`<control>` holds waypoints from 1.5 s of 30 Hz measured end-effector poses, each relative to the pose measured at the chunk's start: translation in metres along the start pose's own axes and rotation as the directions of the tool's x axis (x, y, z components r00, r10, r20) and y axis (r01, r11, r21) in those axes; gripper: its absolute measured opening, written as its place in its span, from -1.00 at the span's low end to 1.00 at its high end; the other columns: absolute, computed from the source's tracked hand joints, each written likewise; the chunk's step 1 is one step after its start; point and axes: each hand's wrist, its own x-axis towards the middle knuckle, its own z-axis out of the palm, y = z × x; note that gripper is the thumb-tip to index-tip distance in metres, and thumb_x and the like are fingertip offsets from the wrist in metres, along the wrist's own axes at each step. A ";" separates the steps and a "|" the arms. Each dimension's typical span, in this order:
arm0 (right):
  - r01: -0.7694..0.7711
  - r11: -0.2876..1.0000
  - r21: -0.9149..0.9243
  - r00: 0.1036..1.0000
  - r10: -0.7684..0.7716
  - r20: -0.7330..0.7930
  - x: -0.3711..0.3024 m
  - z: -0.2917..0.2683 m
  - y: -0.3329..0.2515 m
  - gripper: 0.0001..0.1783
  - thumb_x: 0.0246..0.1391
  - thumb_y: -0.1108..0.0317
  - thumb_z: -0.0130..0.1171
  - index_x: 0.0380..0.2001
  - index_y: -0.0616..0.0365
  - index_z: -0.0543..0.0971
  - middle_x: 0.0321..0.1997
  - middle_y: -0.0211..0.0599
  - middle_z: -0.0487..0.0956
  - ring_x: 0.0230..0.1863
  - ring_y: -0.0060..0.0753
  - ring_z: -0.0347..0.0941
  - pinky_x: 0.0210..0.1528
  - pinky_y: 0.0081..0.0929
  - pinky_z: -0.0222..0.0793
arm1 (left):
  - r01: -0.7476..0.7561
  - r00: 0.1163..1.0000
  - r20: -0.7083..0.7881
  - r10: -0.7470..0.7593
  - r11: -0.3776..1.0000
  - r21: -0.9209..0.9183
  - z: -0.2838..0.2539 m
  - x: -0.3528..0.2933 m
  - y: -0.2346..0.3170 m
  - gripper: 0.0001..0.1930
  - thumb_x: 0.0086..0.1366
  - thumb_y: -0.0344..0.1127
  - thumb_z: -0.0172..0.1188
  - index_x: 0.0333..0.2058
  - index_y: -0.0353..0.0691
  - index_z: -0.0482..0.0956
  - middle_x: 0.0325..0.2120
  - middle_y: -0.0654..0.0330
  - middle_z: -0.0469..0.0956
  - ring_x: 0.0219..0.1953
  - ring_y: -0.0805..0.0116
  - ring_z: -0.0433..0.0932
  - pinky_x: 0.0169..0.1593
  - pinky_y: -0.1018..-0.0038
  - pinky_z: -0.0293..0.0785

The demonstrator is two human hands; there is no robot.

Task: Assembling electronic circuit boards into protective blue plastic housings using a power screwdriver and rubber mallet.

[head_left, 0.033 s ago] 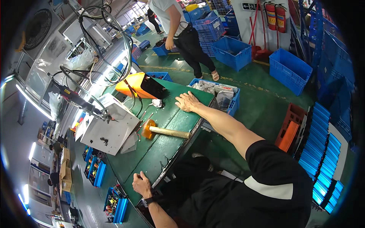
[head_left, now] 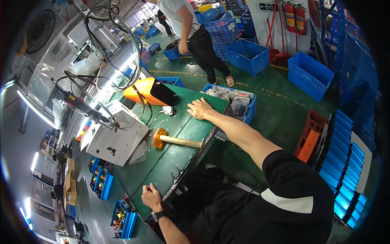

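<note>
A: Hands?

B: Apart. Right hand [head_left: 200, 109], upper centre: fingers spread on the green bench [head_left: 196, 128]. Left hand [head_left: 151, 198], lower centre-left: at the bench edge, fingers curled; cannot tell if it grips anything.

A: Nearest thing?

B: Mallet [head_left: 183, 141], mid-frame, lying between the hands, touched by neither.

A: Obstructions?

B: Grey panel [head_left: 118, 138] left of the mallet head; orange bin [head_left: 140, 90] upper centre-left, white wad [head_left: 167, 110] just beside it. Looped cables [head_left: 135, 42] hang across the upper left.

A: Count?

B: One mallet, one orange bin, one wad. Two fire extinguishers [head_left: 288, 16], upper right. One standing person [head_left: 178, 18], top centre.
</note>
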 end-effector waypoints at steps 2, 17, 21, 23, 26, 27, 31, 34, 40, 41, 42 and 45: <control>0.003 1.000 -0.003 1.000 -0.003 -0.005 0.001 0.000 0.000 -0.44 0.43 -0.04 -0.11 0.28 0.07 0.49 0.25 -0.01 0.51 0.35 -0.01 0.35 0.49 0.13 -0.03 | -0.003 1.000 -0.001 0.003 1.000 -0.004 0.001 0.002 -0.001 -0.62 0.33 -0.04 0.27 -0.46 -0.24 0.50 -0.57 0.00 0.63 -0.43 -0.15 0.64 -0.31 0.02 0.46; -0.023 0.999 0.028 0.999 0.022 0.031 -0.003 -0.001 -0.002 -0.42 0.41 -0.05 -0.12 0.29 0.05 0.47 0.28 -0.05 0.48 0.39 -0.01 0.30 0.52 0.13 -0.09 | -0.049 0.998 -0.027 0.051 0.997 0.057 0.010 0.000 -0.012 -0.61 0.33 0.02 0.26 -0.47 -0.20 0.54 -0.57 0.01 0.65 -0.43 -0.16 0.66 -0.33 -0.03 0.50; -0.003 0.999 0.039 1.000 0.005 -0.030 0.006 0.003 0.009 -0.44 0.40 -0.05 -0.11 0.23 0.07 0.51 0.23 -0.04 0.52 0.35 -0.01 0.34 0.49 0.18 -0.05 | -0.050 0.999 0.008 0.050 0.998 0.038 0.014 0.008 -0.008 -0.60 0.34 0.03 0.24 -0.45 -0.22 0.54 -0.53 -0.02 0.65 -0.40 -0.18 0.65 -0.30 -0.03 0.48; 0.006 0.999 0.033 0.998 -0.004 -0.055 0.007 0.006 0.009 -0.44 0.40 -0.08 -0.13 0.19 0.07 0.53 0.20 -0.02 0.54 0.34 -0.01 0.36 0.47 0.20 -0.03 | -0.050 0.999 0.016 0.049 0.998 0.034 0.015 0.010 -0.007 -0.60 0.34 0.03 0.24 -0.45 -0.22 0.54 -0.52 -0.02 0.65 -0.39 -0.19 0.64 -0.29 -0.04 0.47; 0.035 0.999 0.018 0.999 -0.034 -0.020 0.008 0.002 0.004 -0.44 0.39 -0.07 -0.12 0.16 0.09 0.55 0.17 -0.02 0.55 0.29 0.01 0.40 0.45 0.21 0.00 | -0.065 0.998 0.003 0.065 0.998 -0.003 0.009 0.006 -0.010 -0.60 0.34 0.02 0.23 -0.43 -0.23 0.55 -0.52 -0.03 0.65 -0.38 -0.21 0.64 -0.28 -0.04 0.47; 0.033 0.999 0.021 0.999 -0.033 -0.028 0.003 0.003 -0.003 -0.46 0.38 -0.07 -0.10 0.14 0.09 0.56 0.18 -0.01 0.54 0.30 0.03 0.38 0.46 0.20 -0.01 | -0.070 0.998 0.002 0.070 0.997 0.031 0.003 0.002 -0.013 -0.62 0.33 0.01 0.23 -0.43 -0.24 0.55 -0.51 -0.04 0.65 -0.38 -0.21 0.64 -0.28 -0.03 0.47; 0.021 0.997 0.070 1.000 -0.021 -0.002 0.001 0.016 -0.007 -0.37 0.38 -0.12 -0.14 0.25 0.11 0.47 0.30 0.04 0.47 0.42 0.04 0.26 0.55 0.20 -0.19 | -0.048 0.998 0.031 0.047 0.998 0.033 -0.001 0.001 -0.019 -0.63 0.27 -0.03 0.29 -0.49 -0.23 0.55 -0.57 -0.01 0.64 -0.42 -0.14 0.65 -0.30 0.02 0.48; 0.000 0.998 0.058 0.999 0.002 -0.044 -0.005 0.027 0.005 -0.43 0.39 -0.09 -0.12 0.18 0.09 0.51 0.23 0.01 0.50 0.37 0.02 0.31 0.50 0.19 -0.09 | -0.059 0.998 0.018 0.058 0.996 0.061 0.008 0.003 -0.018 -0.64 0.30 -0.05 0.28 -0.50 -0.25 0.55 -0.56 -0.03 0.63 -0.43 -0.13 0.64 -0.31 0.04 0.47; 0.044 0.998 0.054 0.997 -0.040 -0.067 0.010 0.012 -0.002 -0.48 0.38 -0.05 -0.07 0.09 0.13 0.55 0.17 0.02 0.55 0.31 0.03 0.37 0.44 0.19 -0.03 | -0.069 0.997 0.049 0.066 0.996 0.054 -0.002 0.003 -0.002 -0.61 0.35 -0.04 0.24 -0.45 -0.30 0.56 -0.52 -0.08 0.65 -0.41 -0.19 0.63 -0.28 0.03 0.46; 0.059 0.997 0.058 0.996 -0.055 -0.063 0.010 0.012 -0.004 -0.49 0.36 -0.05 -0.05 0.06 0.13 0.57 0.15 0.04 0.57 0.30 0.03 0.38 0.42 0.21 -0.02 | -0.054 0.998 0.043 0.052 0.998 0.038 -0.005 0.003 -0.002 -0.60 0.35 -0.03 0.24 -0.46 -0.31 0.55 -0.52 -0.09 0.65 -0.41 -0.20 0.63 -0.28 0.02 0.45; 0.036 0.998 0.055 0.998 -0.033 -0.058 0.012 0.018 0.008 -0.49 0.36 -0.05 -0.05 0.06 0.13 0.57 0.15 0.04 0.57 0.30 0.03 0.38 0.42 0.21 -0.02 | -0.075 0.996 0.045 0.074 0.997 0.031 0.000 0.006 0.004 -0.59 0.35 -0.03 0.23 -0.46 -0.32 0.55 -0.53 -0.09 0.64 -0.42 -0.18 0.63 -0.29 0.03 0.45; 0.050 0.998 0.042 0.988 -0.043 -0.151 0.010 0.032 0.026 -0.51 0.35 -0.04 -0.03 0.02 0.14 0.59 0.10 0.07 0.59 0.26 0.07 0.41 0.37 0.20 0.04 | -0.067 0.995 0.079 0.064 0.997 0.039 0.003 0.005 0.019 -0.58 0.36 -0.03 0.23 -0.45 -0.33 0.54 -0.54 -0.07 0.64 -0.43 -0.16 0.63 -0.29 0.05 0.46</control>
